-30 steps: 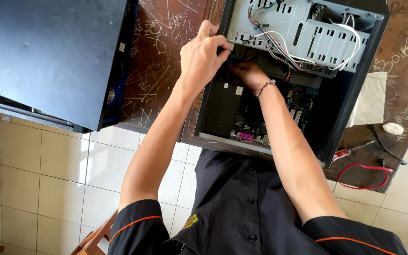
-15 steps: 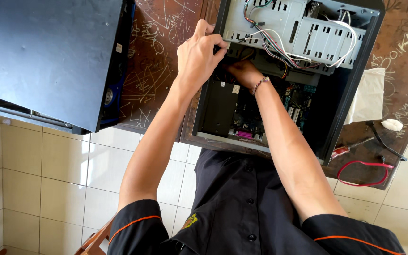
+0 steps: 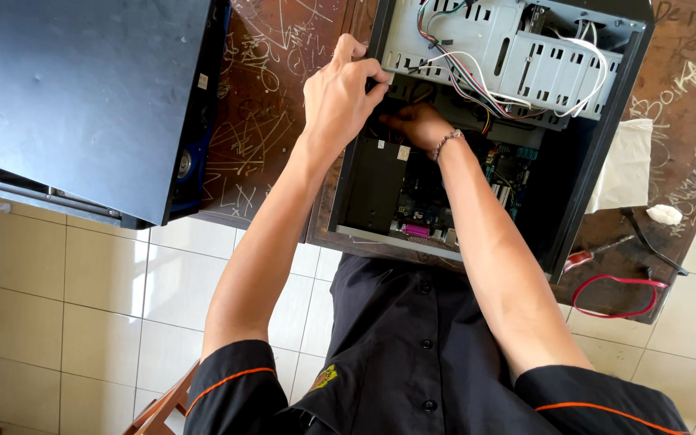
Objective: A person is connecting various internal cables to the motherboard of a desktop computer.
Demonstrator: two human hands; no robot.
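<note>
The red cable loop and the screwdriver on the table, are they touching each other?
Cannot tell. In the head view the red cable loop lies right beside the screwdriver and its red handle, but no clear gap or contact shows between them.

Left hand raised, fingers curled; right hand reaching forward, lower.

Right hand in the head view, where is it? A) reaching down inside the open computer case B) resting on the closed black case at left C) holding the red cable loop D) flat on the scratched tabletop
A: the right hand, a bead bracelet at its wrist, is down inside the open computer case, below the metal drive cage, while the left hand grips the case's edge.
</note>
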